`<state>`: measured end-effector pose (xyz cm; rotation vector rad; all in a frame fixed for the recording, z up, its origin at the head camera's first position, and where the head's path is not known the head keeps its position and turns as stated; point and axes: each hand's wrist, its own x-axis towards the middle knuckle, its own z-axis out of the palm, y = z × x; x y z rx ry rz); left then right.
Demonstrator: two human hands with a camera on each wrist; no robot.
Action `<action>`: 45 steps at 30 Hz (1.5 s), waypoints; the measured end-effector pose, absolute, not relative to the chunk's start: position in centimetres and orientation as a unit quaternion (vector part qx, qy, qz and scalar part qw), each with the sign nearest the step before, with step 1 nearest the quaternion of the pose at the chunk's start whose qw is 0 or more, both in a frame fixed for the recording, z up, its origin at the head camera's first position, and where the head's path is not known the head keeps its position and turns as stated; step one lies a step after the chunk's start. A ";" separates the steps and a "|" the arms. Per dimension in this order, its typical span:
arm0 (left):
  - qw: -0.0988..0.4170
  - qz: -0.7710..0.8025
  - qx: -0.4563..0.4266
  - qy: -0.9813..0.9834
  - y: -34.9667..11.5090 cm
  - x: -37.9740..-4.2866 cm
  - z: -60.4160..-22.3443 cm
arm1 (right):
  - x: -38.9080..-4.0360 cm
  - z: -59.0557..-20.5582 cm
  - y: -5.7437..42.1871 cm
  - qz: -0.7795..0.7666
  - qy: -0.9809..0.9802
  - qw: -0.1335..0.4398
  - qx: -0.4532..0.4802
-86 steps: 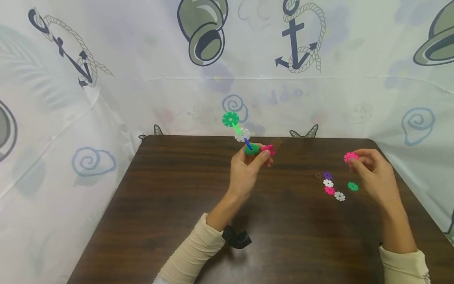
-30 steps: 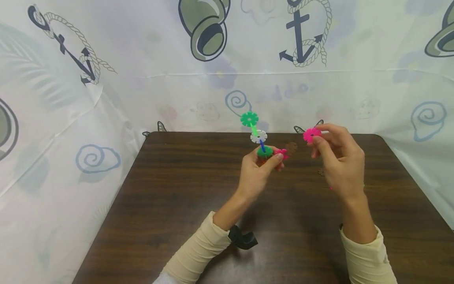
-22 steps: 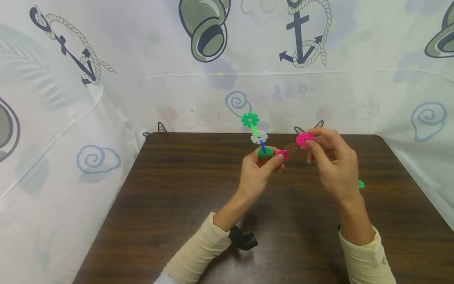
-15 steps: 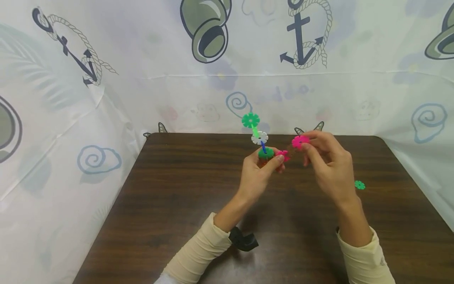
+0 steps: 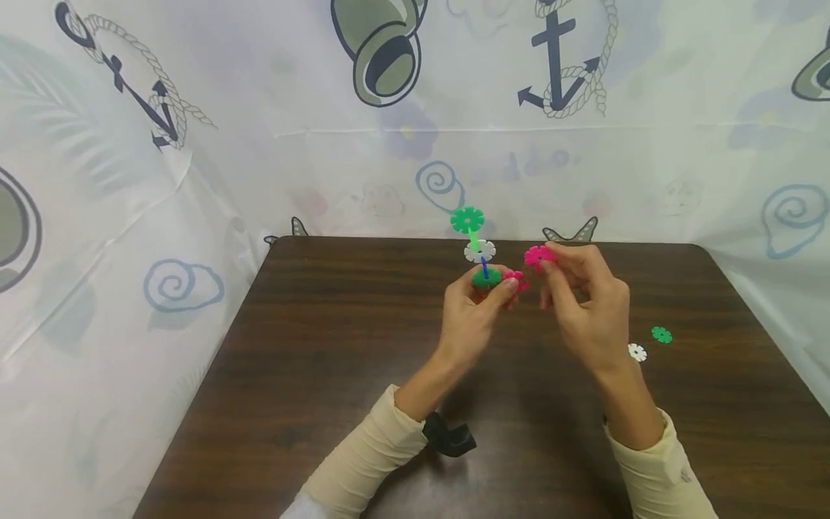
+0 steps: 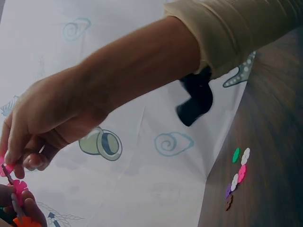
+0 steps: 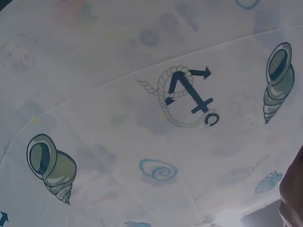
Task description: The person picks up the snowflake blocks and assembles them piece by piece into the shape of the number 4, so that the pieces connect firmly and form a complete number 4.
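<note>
My left hand (image 5: 468, 321) grips a chain of slotted plastic flower discs between thumb and fingers. Rising from the grip are a green disc (image 5: 486, 277), a white disc (image 5: 480, 251) and a top green disc (image 5: 467, 220), joined by edge-on light green and blue pieces. A pink disc (image 5: 515, 279) of the chain sticks out past the left thumb. Close beside it, my right hand (image 5: 591, 310) pinches another pink disc (image 5: 538, 256) between thumb and fingertips. The left wrist view shows an orange disc (image 6: 27, 222) low in the left hand, and the pinched disc right at a thin brownish edge.
Loose discs lie on the dark wooden table (image 5: 311, 360), among them a green one (image 5: 661, 334) and a white one (image 5: 637, 352) partly behind the right wrist. The left wrist view adds pink, purple and brown discs (image 6: 229, 203). A printed curtain (image 5: 311, 86) hangs behind.
My right hand has moved left from above the loose discs, bringing its pink disc up to the chain's end. The left hand has shifted slightly right. The chain's brown disc is now hidden in the head view.
</note>
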<state>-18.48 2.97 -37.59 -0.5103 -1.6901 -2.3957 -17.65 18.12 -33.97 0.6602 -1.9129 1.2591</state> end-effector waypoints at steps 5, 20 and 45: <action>0.031 -0.823 -0.139 -0.550 2.9 -18.7 -37.3 | -17.8 -33.3 18.4 0.467 -0.766 0.361 0.256; 0.030 -0.837 -0.128 -0.530 2.0 -19.0 -37.2 | -17.7 -33.8 27.8 0.438 -0.835 0.322 0.084; 0.048 -0.830 -0.131 -0.540 1.7 -18.7 -36.5 | -20.3 -47.6 48.6 0.246 -0.966 -0.083 0.016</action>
